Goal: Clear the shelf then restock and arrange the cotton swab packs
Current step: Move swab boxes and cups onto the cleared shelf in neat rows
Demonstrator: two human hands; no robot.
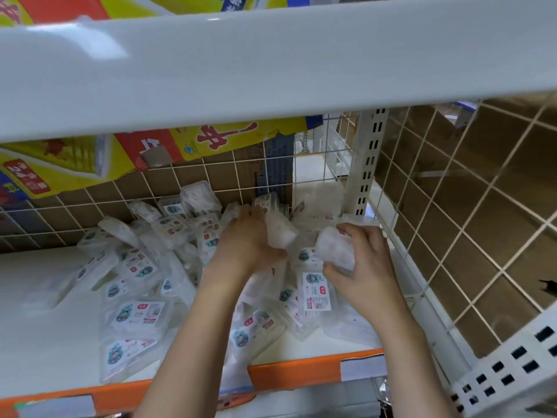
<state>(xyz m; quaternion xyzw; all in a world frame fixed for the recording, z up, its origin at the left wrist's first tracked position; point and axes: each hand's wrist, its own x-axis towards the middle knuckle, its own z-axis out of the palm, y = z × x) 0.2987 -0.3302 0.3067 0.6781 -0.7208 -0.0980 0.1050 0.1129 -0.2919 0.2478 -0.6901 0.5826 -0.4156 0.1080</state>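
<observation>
1. Left hand (247, 239), fingers curled round one cotton swab pack (280, 230), raised above the heap.
2. Right hand (361, 260), gripping a second pack (334, 248) just beside it, seemingly for sorting.
3. Remaining packs (135, 315), strewn flat and tilted across the white shelf (45, 327), piled against the wire back grid (180, 176).
4. Arranging apparently far from finished.

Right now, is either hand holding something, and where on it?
Yes. The left hand grips a clear plastic cotton swab pack by its lower end; the right hand grips another clear pack around its right side.
</observation>
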